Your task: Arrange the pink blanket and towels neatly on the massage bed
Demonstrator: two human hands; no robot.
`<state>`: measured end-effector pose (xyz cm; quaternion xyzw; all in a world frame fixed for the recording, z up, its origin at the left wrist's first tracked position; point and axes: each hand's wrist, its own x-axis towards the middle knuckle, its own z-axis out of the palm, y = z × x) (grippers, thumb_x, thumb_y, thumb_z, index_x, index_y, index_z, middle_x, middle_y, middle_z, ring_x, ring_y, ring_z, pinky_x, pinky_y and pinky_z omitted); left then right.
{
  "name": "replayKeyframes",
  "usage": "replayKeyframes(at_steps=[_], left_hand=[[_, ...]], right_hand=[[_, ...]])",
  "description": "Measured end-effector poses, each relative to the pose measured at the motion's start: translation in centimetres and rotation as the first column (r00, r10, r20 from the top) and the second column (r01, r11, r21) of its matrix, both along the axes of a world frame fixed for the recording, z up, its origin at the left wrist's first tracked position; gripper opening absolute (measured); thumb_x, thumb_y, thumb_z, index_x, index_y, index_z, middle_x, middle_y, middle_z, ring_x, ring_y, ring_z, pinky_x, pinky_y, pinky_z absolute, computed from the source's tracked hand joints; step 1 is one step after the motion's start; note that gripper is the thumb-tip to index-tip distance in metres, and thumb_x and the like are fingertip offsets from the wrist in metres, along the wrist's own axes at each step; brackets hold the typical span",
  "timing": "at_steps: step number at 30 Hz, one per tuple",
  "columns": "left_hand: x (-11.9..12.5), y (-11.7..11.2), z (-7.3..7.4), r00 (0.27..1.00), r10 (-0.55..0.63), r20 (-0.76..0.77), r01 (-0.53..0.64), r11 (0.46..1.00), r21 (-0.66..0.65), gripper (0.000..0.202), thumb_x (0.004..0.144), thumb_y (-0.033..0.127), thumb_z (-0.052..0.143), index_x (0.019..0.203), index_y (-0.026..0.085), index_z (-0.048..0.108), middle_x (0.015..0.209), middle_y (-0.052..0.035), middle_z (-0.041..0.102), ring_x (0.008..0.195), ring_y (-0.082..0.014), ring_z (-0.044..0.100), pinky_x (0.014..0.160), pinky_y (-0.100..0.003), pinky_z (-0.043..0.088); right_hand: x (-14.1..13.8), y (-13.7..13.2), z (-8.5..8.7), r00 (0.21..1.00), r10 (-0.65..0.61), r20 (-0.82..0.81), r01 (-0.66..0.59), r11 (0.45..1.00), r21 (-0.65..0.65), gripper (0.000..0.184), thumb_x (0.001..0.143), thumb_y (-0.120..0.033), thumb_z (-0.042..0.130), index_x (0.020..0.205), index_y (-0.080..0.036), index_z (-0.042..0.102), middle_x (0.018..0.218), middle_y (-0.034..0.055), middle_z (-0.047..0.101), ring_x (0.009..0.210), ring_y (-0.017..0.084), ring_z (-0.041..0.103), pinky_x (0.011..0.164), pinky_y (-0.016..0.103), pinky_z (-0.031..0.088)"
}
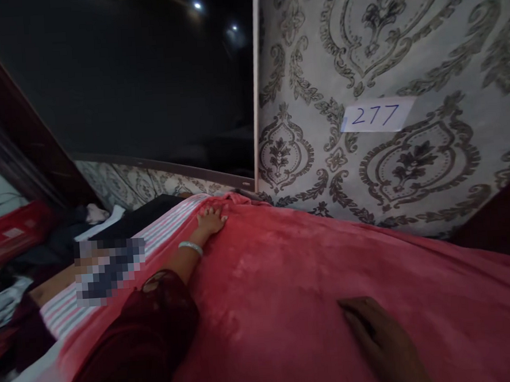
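A pink-red plush blanket (278, 282) spreads over a broad surface in front of me, its left side edged by a striped band (170, 222) in white, grey and pink. Far forward, my left hand (212, 220) lies palm down near the blanket's back left corner, fingers spread. A pale bangle (191, 248) circles that wrist, above a dark red sleeve. At the lower right, my right hand (383, 339) rests on or just over the blanket, thumb and fingers apart at the tips. It grips no visible thing. Part of it is dim and slightly blurred.
A large black television (153, 82) stands against the patterned wall (303, 124) behind the blanket. A paper label (377, 115) marked 277 is stuck there. On the left lie a red bag-like item (15, 231) and jumbled cloth. A blurred-out patch (111, 272) covers something beside the striped band.
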<state>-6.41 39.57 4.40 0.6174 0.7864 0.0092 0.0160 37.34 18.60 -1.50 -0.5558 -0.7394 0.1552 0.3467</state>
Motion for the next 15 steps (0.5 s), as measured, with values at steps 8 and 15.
replayKeyframes(at_steps=[8,15], left_hand=[[-3.2,-12.1,-0.1,0.999,-0.016,-0.032,0.015,0.999,-0.040,0.061,0.098,0.050,0.030,0.155,0.026,0.032,0.165,-0.0107,0.025,0.151,-0.0348,0.019,0.116,-0.063,0.021],[-6.0,-16.6,1.8,0.984,0.169,-0.063,-0.163,0.982,0.093,0.048,0.099,0.031,0.029,0.140,0.016,0.049,0.139,-0.0181,0.056,0.129,-0.0307,0.052,0.102,-0.043,0.044]], right_hand=[[0.1,0.3,0.4,0.999,0.033,0.016,-0.033,0.999,-0.034,0.041,0.092,-0.048,0.042,0.100,-0.024,0.073,0.106,0.0088,0.071,0.098,0.024,0.068,0.087,0.037,0.055],[-0.2,0.3,0.9,0.999,0.049,-0.011,-0.049,0.999,-0.018,0.041,0.091,-0.048,0.043,0.098,-0.022,0.074,0.105,0.0103,0.071,0.097,0.026,0.068,0.086,0.042,0.055]])
